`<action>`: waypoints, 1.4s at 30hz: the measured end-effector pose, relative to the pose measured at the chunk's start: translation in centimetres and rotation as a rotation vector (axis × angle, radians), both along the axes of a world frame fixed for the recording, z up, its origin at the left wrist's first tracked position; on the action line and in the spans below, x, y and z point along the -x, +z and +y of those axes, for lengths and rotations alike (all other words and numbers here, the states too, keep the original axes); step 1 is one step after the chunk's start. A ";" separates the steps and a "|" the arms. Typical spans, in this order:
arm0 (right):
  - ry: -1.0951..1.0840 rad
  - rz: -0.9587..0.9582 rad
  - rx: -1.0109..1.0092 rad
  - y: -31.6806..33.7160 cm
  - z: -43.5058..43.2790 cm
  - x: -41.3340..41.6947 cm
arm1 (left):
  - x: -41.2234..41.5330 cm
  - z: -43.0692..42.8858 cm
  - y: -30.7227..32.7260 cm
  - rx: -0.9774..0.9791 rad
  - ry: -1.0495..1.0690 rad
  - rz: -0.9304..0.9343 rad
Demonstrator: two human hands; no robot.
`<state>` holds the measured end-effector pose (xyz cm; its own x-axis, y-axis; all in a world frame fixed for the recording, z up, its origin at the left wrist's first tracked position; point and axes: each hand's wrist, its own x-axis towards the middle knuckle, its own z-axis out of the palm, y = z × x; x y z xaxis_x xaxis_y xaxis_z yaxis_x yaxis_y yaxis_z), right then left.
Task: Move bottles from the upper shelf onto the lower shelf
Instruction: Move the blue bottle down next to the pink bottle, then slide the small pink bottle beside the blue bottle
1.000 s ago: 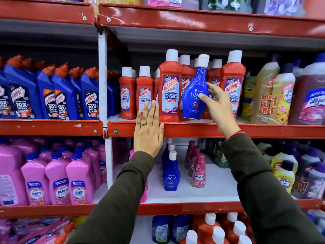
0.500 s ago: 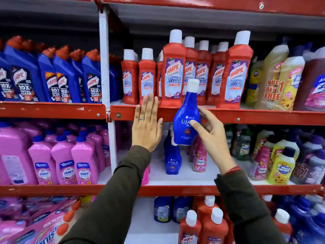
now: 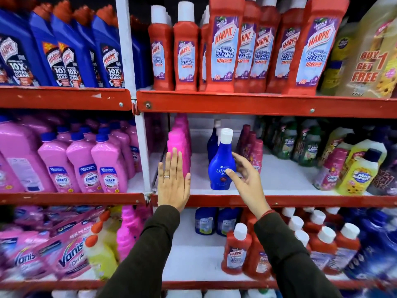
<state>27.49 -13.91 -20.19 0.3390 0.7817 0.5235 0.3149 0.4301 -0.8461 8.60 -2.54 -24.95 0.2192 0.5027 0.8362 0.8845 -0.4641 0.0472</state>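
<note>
A blue bottle with a white cap (image 3: 219, 166) stands upright at the front of the lower shelf (image 3: 285, 179), on its white surface. My right hand (image 3: 247, 181) is closed around it, thumb on the label and fingers behind. Another blue bottle (image 3: 213, 143) stands just behind it. My left hand (image 3: 173, 186) is flat with the fingers together, held in front of the lower shelf's red edge and holding nothing. On the upper shelf (image 3: 236, 104) stand several red Harpic bottles (image 3: 223, 50).
Pink bottles (image 3: 179, 145) stand left of the blue bottle, maroon ones (image 3: 255, 151) right of it, green and yellow bottles (image 3: 361, 168) further right. A white upright post (image 3: 137, 125) divides the bays. Pink Shakti bottles (image 3: 86, 164) fill the left bay. Red bottles (image 3: 236, 252) crowd the bottom shelf.
My right hand brought the blue bottle down from the upper shelf onto the lower shelf. My left hand dropped from the upper shelf's edge to the lower one. The view tilted down.
</note>
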 end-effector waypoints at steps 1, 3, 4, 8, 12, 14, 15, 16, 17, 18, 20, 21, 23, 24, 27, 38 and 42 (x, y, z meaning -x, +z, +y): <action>-0.001 0.007 0.017 -0.5 0.3 -0.2 | 0.0 0.1 -0.9 0.012 0.008 0.003; -0.012 0.013 0.049 -1.6 0.8 -0.4 | -0.1 0.3 -2.2 0.032 0.014 0.005; -0.022 0.012 0.063 -2.0 1.1 -0.6 | -0.3 0.4 -2.7 0.034 0.019 0.010; -0.038 0.027 0.113 -3.8 2.0 -1.2 | -0.6 1.0 -4.2 -0.006 0.024 0.040; -0.054 0.046 0.126 -4.7 2.6 -1.8 | -0.6 1.7 -5.1 -0.038 -0.002 0.021; -0.056 0.058 0.127 -4.9 2.9 -2.0 | -0.7 1.9 -5.3 -0.043 -0.004 0.015; -0.053 0.059 0.131 -4.9 3.1 -2.1 | -0.8 2.0 -5.4 -0.041 -0.006 0.015; -0.049 0.058 0.134 -5.0 3.2 -2.2 | -0.8 2.1 -5.4 -0.036 -0.008 0.016; -0.046 0.053 0.134 -5.1 3.4 -2.3 | -0.8 2.1 -5.4 -0.032 -0.009 0.017; -0.044 0.048 0.135 -5.2 3.5 -2.4 | -0.8 2.2 -5.5 -0.029 -0.010 0.019; -0.036 0.043 0.137 -5.3 3.6 -2.5 | -0.8 2.3 -5.6 -0.029 -0.012 0.020; -0.030 0.044 0.135 -5.3 3.6 -2.5 | -0.8 2.3 -5.6 -0.031 -0.014 0.018; -0.026 0.043 0.132 -5.5 3.6 -2.6 | -0.8 2.4 -5.6 -0.032 -0.019 0.015; -0.025 0.042 0.132 -5.5 3.6 -2.7 | -0.8 2.4 -5.7 -0.028 -0.021 0.017; -0.017 0.046 0.135 -5.6 3.5 -2.5 | -0.8 2.2 -5.5 -0.012 -0.017 0.024; -0.250 -0.096 0.076 -6.5 0.9 -4.9 | -6.1 -2.2 -4.9 0.009 -0.125 0.092; -0.416 -0.209 0.041 -6.1 -0.9 -7.6 | -9.7 -3.6 -3.9 -0.017 -0.181 0.081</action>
